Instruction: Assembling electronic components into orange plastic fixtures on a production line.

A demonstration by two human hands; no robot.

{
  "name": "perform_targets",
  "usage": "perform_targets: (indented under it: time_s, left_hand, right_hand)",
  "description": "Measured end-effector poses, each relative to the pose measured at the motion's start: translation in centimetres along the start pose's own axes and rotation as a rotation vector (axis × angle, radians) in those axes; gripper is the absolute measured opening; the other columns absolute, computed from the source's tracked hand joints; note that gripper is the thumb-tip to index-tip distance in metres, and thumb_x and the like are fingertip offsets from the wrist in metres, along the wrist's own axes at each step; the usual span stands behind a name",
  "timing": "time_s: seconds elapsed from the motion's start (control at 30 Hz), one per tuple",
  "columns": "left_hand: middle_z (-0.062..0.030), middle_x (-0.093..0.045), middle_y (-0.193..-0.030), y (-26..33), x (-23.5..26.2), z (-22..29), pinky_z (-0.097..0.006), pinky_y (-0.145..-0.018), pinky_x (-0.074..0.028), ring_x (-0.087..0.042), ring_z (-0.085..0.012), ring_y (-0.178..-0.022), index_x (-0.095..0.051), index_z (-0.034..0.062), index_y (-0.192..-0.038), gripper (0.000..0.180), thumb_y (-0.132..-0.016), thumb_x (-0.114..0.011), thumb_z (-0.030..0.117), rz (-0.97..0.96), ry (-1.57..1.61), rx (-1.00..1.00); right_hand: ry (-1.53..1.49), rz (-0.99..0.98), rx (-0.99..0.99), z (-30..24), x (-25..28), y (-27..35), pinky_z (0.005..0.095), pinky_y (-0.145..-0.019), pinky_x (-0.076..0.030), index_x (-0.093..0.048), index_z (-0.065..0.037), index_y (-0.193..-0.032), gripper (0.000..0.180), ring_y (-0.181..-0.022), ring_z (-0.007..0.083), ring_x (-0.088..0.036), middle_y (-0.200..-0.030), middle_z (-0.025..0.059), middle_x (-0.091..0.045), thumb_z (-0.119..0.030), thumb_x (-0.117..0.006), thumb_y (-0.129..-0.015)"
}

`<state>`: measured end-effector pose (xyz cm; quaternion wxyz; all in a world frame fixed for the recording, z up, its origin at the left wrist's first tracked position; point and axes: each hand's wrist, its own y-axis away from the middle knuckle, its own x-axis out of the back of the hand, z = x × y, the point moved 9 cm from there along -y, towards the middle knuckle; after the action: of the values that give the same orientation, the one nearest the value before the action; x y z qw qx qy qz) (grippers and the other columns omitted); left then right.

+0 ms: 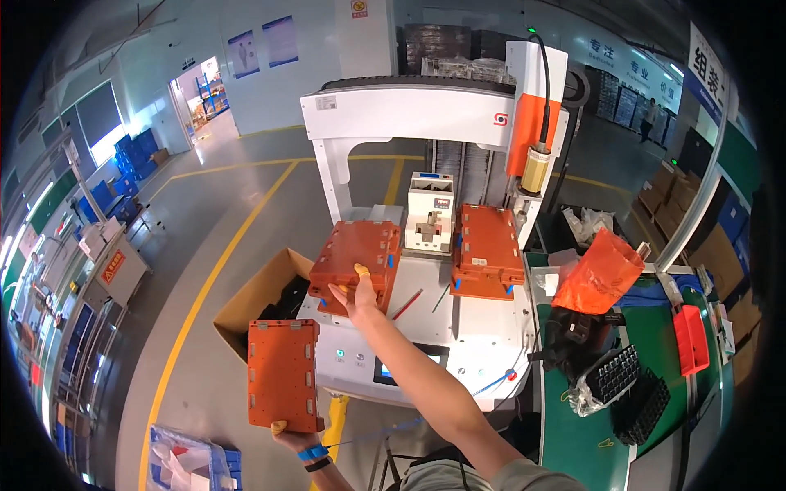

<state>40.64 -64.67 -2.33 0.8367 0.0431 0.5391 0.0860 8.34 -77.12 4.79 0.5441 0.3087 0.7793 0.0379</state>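
My left hand (292,435), with yellow finger covers and a blue strap at the wrist, grips the lower edge of a flat orange-red plate (282,372). The plate is held upright beside the front left corner of a white gantry machine (409,113). My right hand (358,301) reaches across to an orange-red fixture (356,250) on the machine's left side. Its fingers are spread and touch the fixture's front part; no grip shows. A second orange-red fixture (489,245) sits on the right side.
A small white device (431,214) stands between the fixtures. Red tweezers (407,304) lie on the machine's bed. At the left is an open cardboard box (237,315) with dark parts. A green bench (573,442) at the right bears black trays (614,372) and an orange bag (599,272).
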Motion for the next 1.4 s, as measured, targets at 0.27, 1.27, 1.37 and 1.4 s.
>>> perform_targets:
  time_s: [0.27, 1.27, 1.37, 1.4]
  left_hand:
    - [-0.0222, -0.060, -0.129, -0.2, 1.3, -0.1, -0.054, -0.087, -0.058, -0.065, -0.0405, -0.106, -0.045, -0.0039, -0.137, 0.077, -0.066, -0.056, 0.023, -0.053, -0.052, 0.037]
    - [-0.0220, -0.060, -0.128, -0.1, 1.2, -1.6, -0.054, -0.076, -0.060, -0.065, -0.0411, -0.104, -0.048, -0.0005, -0.136, 0.073, -0.068, -0.060, 0.022, -0.176, -0.096, 0.124]
    - [-0.0185, -0.059, -0.131, 3.1, -4.7, -6.3, -0.054, -0.088, -0.056, -0.063, -0.0380, -0.111, -0.050, -0.0005, -0.133, 0.070, -0.067, -0.059, 0.018, -0.185, -0.073, 0.245]
    - [-0.0161, -0.059, -0.132, 4.0, -5.8, -8.0, -0.053, -0.093, -0.054, -0.062, -0.0363, -0.112, -0.052, -0.0009, -0.131, 0.067, -0.066, -0.058, 0.014, -0.188, -0.061, 0.317]
  right_hand:
    - [-0.121, 0.100, -0.013, 3.6, -0.4, -0.5, 0.0404, -0.085, -0.063, -0.051, 0.005, -0.119, 0.053, -0.093, 0.0337, -0.067, -0.112, 0.0225, -0.061, -0.033, -0.069, -0.087]
    - [0.683, -0.207, 0.031, -1.5, 6.1, 10.4, 0.0331, -0.083, -0.053, -0.060, -0.005, -0.125, 0.052, -0.084, 0.0122, -0.057, -0.101, 0.0030, -0.066, -0.049, -0.047, -0.101]
    - [0.747, -0.372, 0.214, -3.7, 10.3, 19.0, 0.0293, -0.097, -0.047, -0.046, -0.007, -0.146, 0.058, -0.111, 0.0138, -0.058, -0.128, 0.0063, -0.061, -0.028, -0.066, -0.096]
    - [1.124, -0.409, 0.195, -4.2, 10.8, 21.6, 0.0332, -0.108, -0.041, -0.038, -0.007, -0.151, 0.073, -0.129, 0.0188, -0.051, -0.142, 0.0109, -0.054, -0.025, -0.073, -0.089]
